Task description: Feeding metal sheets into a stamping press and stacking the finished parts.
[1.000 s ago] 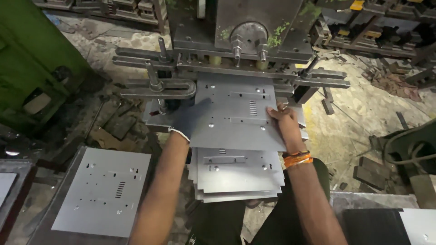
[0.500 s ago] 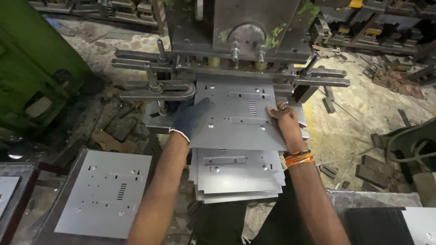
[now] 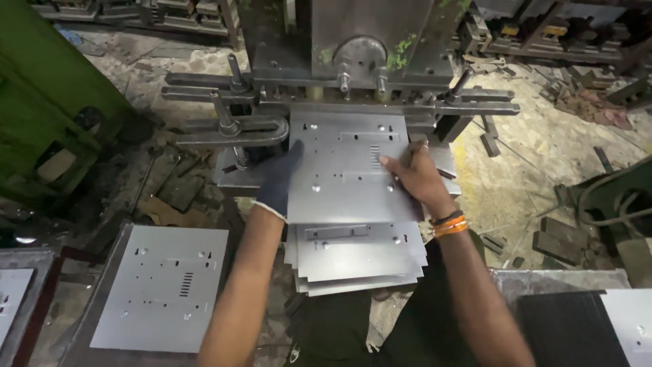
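The left hand (image 3: 280, 178), in a dark glove, grips the left edge of a punched grey metal sheet (image 3: 343, 166), its fingers closed over the rim. The bare right hand (image 3: 415, 178), with orange bands at the wrist, lies on the sheet's right edge at 3 o'clock, fingers spread flat on the surface with the thumb pointing in toward the centre. The sheet lies flat on the bed of a press machine (image 3: 353, 61), whose grey body stands at 12 o'clock from it, with clamp bars (image 3: 231, 129) out at 9 o'clock. At 6 o'clock from the held sheet, partly under it, rests a stack of similar sheets (image 3: 360, 258) near the person's lap. Well apart at 8 o'clock, another punched sheet (image 3: 163, 285) lies on a low desk. Scrap pieces litter the floor (image 3: 516, 183) at 3 o'clock.
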